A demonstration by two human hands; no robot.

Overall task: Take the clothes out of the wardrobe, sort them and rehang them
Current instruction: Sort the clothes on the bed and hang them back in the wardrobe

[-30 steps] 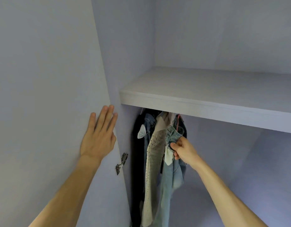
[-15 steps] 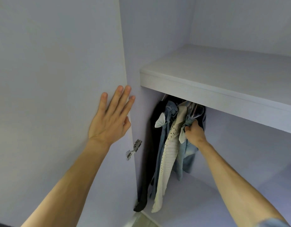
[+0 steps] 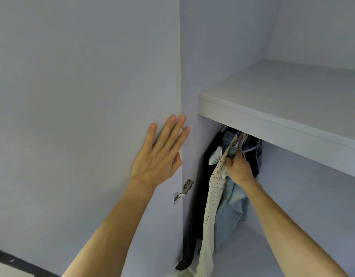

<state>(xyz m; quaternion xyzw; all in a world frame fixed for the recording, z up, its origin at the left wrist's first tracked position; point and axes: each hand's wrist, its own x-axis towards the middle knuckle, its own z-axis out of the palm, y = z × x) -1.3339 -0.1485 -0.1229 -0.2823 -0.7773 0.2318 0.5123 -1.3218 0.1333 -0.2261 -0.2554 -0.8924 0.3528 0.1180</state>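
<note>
Several clothes hang bunched at the left end of the wardrobe, under the shelf [image 3: 272, 124]. A cream dotted garment [image 3: 211, 206] hangs in front, light blue jeans [image 3: 231, 208] to its right, and a black garment [image 3: 198, 196] against the side wall. My right hand [image 3: 237, 168] reaches in and grips the top of the bunch by the hangers, fingers curled into the fabric. The rail is hidden behind the shelf edge. My left hand [image 3: 160, 154] lies flat with straight fingers on the open wardrobe door [image 3: 82, 116], near its hinged edge.
A metal hinge [image 3: 182, 191] joins the door to the wardrobe side below my left hand. The pale shelf runs to the right above the clothes. The hanging space to the right of the bunch holds nothing visible. Dark floor edge [image 3: 16, 264] shows at bottom left.
The view has shifted right and down. My right hand has gone from pinching the jeans lower down to gripping the bunch higher, near the hangers. My left hand stays flat on the door.
</note>
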